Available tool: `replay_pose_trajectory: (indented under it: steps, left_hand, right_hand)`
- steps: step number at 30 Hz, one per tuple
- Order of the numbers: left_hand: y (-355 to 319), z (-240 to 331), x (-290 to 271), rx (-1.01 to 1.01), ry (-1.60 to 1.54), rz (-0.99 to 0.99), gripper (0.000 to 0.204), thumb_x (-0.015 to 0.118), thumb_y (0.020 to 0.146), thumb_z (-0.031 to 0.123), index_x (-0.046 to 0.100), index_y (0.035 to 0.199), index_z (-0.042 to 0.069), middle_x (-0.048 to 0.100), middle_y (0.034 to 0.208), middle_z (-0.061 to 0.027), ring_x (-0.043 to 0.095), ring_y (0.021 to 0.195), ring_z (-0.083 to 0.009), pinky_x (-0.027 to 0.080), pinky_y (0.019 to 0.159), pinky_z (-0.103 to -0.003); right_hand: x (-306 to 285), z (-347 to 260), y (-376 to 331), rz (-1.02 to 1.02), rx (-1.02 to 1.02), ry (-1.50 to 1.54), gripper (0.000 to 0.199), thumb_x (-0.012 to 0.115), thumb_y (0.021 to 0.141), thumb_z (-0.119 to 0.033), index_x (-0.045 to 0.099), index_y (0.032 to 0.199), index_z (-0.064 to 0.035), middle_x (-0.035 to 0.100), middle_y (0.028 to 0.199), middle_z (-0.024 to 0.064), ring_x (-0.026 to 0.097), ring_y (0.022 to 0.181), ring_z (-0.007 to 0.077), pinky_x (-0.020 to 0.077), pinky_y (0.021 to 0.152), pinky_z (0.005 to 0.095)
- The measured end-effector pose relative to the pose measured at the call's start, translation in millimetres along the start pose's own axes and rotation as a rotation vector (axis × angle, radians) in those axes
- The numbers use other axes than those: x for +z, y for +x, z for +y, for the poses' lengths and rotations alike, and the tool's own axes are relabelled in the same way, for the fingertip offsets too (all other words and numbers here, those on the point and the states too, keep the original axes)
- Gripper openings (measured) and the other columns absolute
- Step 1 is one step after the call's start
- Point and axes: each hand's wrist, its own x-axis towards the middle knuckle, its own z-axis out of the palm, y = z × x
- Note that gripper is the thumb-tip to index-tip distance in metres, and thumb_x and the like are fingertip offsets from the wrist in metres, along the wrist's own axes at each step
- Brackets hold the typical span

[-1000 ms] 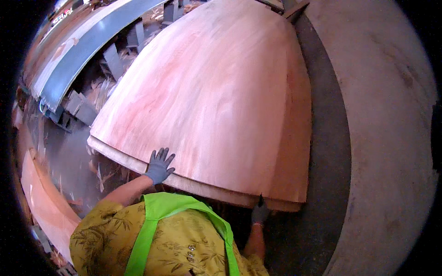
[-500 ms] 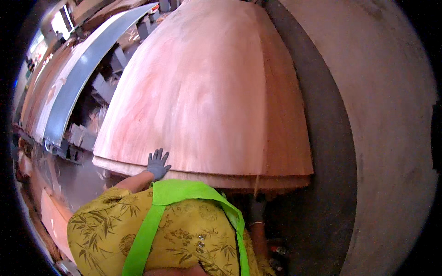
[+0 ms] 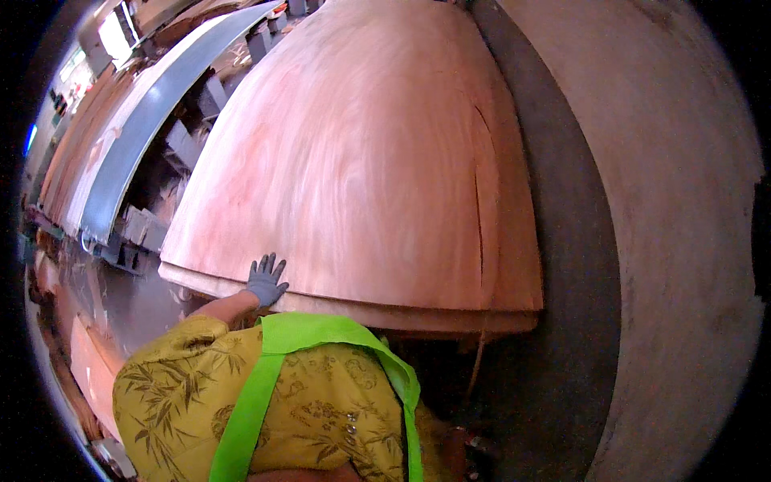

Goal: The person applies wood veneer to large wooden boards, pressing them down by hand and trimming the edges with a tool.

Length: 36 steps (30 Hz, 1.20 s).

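A stack of large pinkish wood veneer sheets (image 3: 361, 177) fills the middle of the view. My left hand (image 3: 265, 281), in a grey glove, lies flat with fingers spread on the top sheet by its near edge. Along the right part of that sheet runs a narrow dark gap with a ragged edge. From the near edge below it, a thin veneer strip (image 3: 476, 365) slants down toward me. My right hand (image 3: 463, 414) is low at the strip's lower end, dim in shadow; it appears closed on the strip, though its fingers are barely visible.
On the left stand a long blue-grey panel (image 3: 132, 145) and further wood sheets, with pale blocks (image 3: 144, 229) between them and the stack. To the right is a dark floor strip (image 3: 574, 241), then a lighter brown surface (image 3: 683, 241). An orange-pink board (image 3: 92, 365) lies at lower left.
My right hand has moved down and toward me from the stack's near edge, drawing the strip along. The dark gap now shows in the top sheet. My left hand still rests flat there.
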Motion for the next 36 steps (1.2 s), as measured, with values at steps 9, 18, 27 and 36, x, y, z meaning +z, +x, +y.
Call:
replay_pose_trajectory:
  steps: [9, 18, 27, 36]
  left_hand:
    - [2.3, -2.5, 3.4, -0.019, -0.01, -0.012, 0.068, 0.037, 0.087, 0.049, 0.014, 0.142, 0.015, 0.005, 0.147, -0.0167, 0.005, 0.136, -0.0335, 0.006, 0.106, -0.053]
    - [-0.8, -13.2, 17.2, 0.036, -0.048, 0.134, 0.066, 0.036, 0.086, 0.051, 0.021, 0.14, 0.016, 0.012, 0.146, -0.0165, 0.012, 0.134, -0.033, 0.008, 0.106, -0.053]
    - [-17.4, -21.9, 0.1, 0.056, -0.205, 0.359, 0.055, 0.043, 0.086, 0.046, 0.039, 0.131, 0.015, 0.029, 0.139, -0.0157, 0.031, 0.126, -0.0307, 0.023, 0.101, -0.048]
    - [-133.9, -128.1, 139.6, -0.087, -0.514, 0.571, 0.039, 0.048, 0.085, 0.034, 0.052, 0.115, 0.011, 0.047, 0.124, -0.0144, 0.047, 0.109, -0.0323, 0.039, 0.087, -0.044]
  right_hand:
    - [36.3, -39.0, 58.8, -0.056, -0.069, -0.018, 0.043, 0.06, 0.082, -0.02, 0.045, 0.115, 0.0029, 0.058, 0.09, 0.0148, 0.053, 0.083, 0.0225, 0.0444, 0.074, 0.0333]
    - [95.2, -104.0, 96.5, -0.246, -0.217, -0.076, 0.048, 0.059, 0.084, -0.02, 0.041, 0.122, 0.0021, 0.057, 0.096, 0.0161, 0.053, 0.09, 0.0226, 0.0443, 0.078, 0.0329]
    - [196.0, -192.0, 39.2, -0.573, -0.565, -0.126, 0.053, 0.057, 0.085, -0.02, 0.037, 0.13, 0.0012, 0.056, 0.102, 0.0175, 0.053, 0.097, 0.0227, 0.0442, 0.081, 0.0325]
    - [304.4, -280.4, -179.7, -0.926, -0.305, 0.339, 0.021, 0.055, 0.084, -0.019, 0.042, 0.07, -0.0108, 0.035, 0.047, -0.0026, 0.032, 0.037, 0.0074, 0.0262, 0.033, 0.0242]
